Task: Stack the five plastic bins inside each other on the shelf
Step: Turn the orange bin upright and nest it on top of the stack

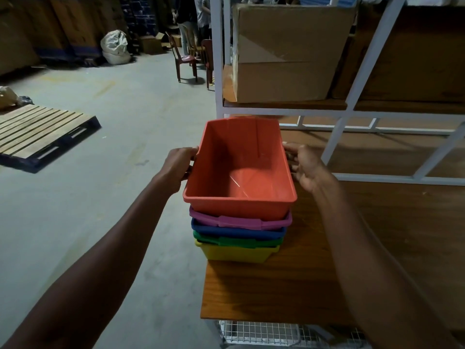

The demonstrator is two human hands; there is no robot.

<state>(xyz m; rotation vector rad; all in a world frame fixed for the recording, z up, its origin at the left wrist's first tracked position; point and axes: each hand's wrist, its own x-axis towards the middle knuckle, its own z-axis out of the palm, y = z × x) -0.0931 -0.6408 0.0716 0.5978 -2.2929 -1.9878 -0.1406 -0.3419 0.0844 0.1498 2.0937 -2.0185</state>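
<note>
Bins sit nested on the wooden shelf (289,293): the orange bin (239,170) tops purple, blue, green and yellow. The left hand (179,165) grips its rim; the right hand (305,163) rests loosely spread alongside. Pressing both sides down evenly should seat it.

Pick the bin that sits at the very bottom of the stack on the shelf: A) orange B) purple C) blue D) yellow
D: the yellow bin rests directly on the wooden shelf, with the green bin, blue bin and purple bin nested above it and the orange bin on top.
</note>
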